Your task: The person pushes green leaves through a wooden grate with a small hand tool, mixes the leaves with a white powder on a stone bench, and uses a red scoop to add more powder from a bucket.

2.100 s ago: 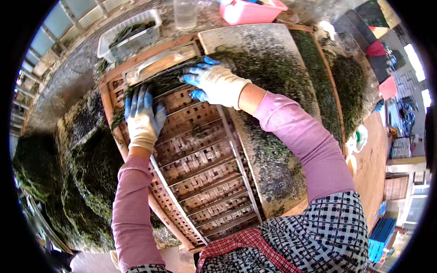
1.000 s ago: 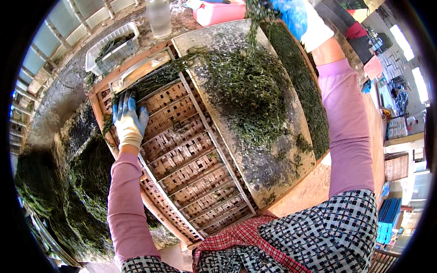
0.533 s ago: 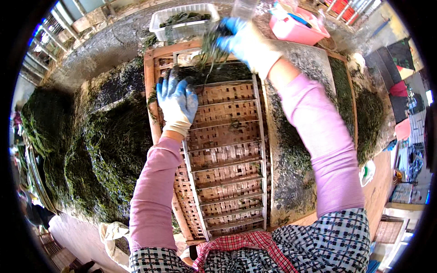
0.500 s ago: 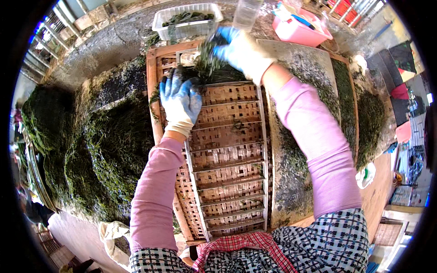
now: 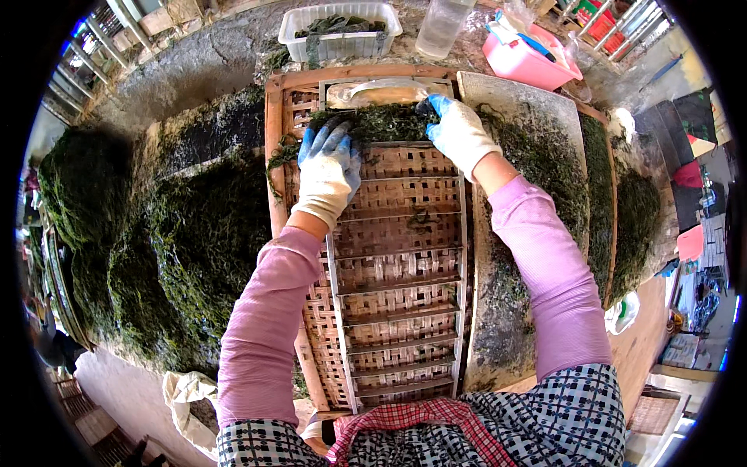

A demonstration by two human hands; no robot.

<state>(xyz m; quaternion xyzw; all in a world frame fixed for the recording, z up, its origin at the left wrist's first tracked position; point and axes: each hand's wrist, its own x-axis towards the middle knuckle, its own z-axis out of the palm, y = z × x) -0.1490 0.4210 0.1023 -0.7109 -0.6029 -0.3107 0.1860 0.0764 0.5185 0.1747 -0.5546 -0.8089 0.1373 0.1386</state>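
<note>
Dark green seaweed [image 5: 381,123] lies in a band across the far compartment of a metal divider frame [image 5: 405,313], which rests on a woven bamboo tray [image 5: 311,311] with a wooden rim. Both hands wear white gloves with blue fingers. At the band's left end my left hand [image 5: 329,170] lies with its fingers stretched out and a little apart, touching the strands. My right hand [image 5: 461,136] is at the right end, fingers and thumb bent around some seaweed. Just beyond the band sits a pale, shiny bar [image 5: 381,93] with a curved handle.
Large seaweed heaps [image 5: 194,249] cover the left side. To the right stands a seaweed-strewn board [image 5: 510,327], with another seaweed pile [image 5: 636,210] farther out. A translucent tub [image 5: 340,48], a clear container [image 5: 444,29] and a pink basin [image 5: 529,64] stand along the far side.
My right hand has come down and nearer from the far side, and its hanging seaweed clump now lies in the far compartment. My left hand has shifted slightly right. The pale bar is uncovered.
</note>
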